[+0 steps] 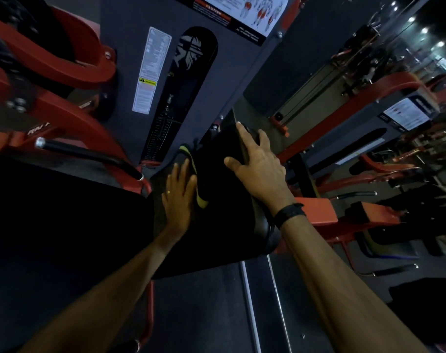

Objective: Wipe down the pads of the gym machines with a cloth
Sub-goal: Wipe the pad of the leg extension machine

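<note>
A black seat pad (217,238) of a red-framed gym machine fills the middle of the view. A dark cloth with a yellow-green edge (195,174) lies on the pad. My left hand (178,197) lies flat with straight fingers on the pad's left side, its fingertips touching the cloth. My right hand (257,166) rests on the pad's far right edge, fingers spread and bent over the rim. A black band sits on the right wrist.
The grey weight-stack housing (166,80) with labels stands just behind the pad. Red frame arms (64,62) and a black handle (89,154) are at the left. A second large black pad (64,225) lies lower left. More red machines (369,174) line the right side.
</note>
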`<state>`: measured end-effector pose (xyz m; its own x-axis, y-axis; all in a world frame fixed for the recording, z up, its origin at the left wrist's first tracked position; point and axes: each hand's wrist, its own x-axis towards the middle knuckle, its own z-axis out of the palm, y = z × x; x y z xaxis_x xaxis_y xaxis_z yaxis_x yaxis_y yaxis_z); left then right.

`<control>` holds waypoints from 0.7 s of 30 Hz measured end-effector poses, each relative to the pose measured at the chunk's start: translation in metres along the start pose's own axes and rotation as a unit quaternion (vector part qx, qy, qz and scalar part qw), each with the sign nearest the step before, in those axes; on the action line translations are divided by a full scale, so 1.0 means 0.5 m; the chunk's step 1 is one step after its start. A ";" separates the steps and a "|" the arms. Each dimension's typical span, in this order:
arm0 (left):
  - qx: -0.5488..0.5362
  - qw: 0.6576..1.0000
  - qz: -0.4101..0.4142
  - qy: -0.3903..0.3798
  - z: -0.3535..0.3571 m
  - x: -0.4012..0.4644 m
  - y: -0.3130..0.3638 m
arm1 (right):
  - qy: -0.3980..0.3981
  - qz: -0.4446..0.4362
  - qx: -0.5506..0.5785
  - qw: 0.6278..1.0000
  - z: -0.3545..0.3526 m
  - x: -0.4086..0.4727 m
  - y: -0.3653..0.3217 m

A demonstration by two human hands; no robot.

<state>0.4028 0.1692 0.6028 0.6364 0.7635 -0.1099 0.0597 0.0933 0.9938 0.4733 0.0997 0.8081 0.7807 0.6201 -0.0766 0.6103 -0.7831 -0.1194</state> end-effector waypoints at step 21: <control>-0.001 1.000 0.008 -0.013 -0.013 -0.132 -0.046 | 0.007 0.000 -0.003 1.000 -0.002 -0.001 0.000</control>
<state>0.3545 0.1207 0.5873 0.6577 0.7473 -0.0945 0.0491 0.0827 0.9954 0.4730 0.0995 0.8092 0.7822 0.6199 -0.0630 0.6114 -0.7830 -0.1144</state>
